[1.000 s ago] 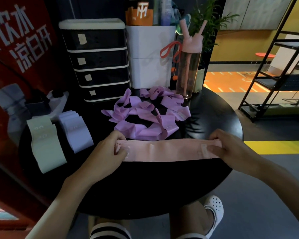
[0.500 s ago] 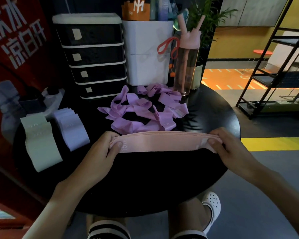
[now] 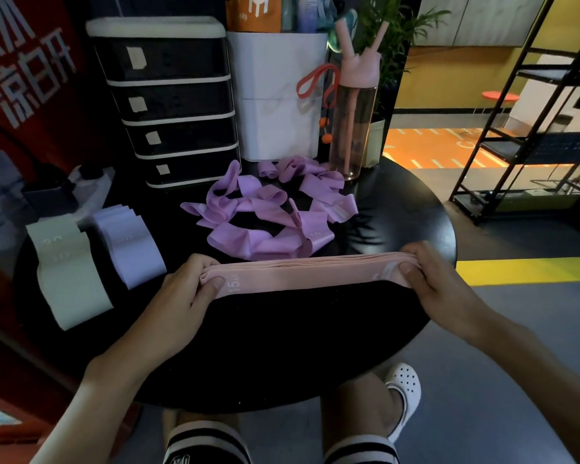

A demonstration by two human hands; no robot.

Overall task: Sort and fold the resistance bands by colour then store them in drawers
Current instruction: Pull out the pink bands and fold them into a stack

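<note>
A stack of pink resistance bands [image 3: 302, 272] is stretched flat across the middle of the round black table [image 3: 282, 346]. My left hand [image 3: 181, 296] pinches its left end and my right hand [image 3: 432, 279] pinches its right end. Behind it lies a loose tangle of purple bands [image 3: 268, 212]. A pile of pale green bands [image 3: 67, 272] and a pile of lavender bands [image 3: 129, 242] lie on the table's left side. The black drawer unit [image 3: 171, 105] stands at the back left, all drawers closed.
A white bin [image 3: 278, 95] with a red loop hanging on it and a pink water bottle [image 3: 354, 105] stand behind the purple bands. A red banner fills the left side. A black metal shelf [image 3: 529, 128] stands to the right, beyond the table edge.
The pink stack has been lifted off the table at its near edge and tilted up. Both hands have shifted from pressing it flat to gripping its ends.
</note>
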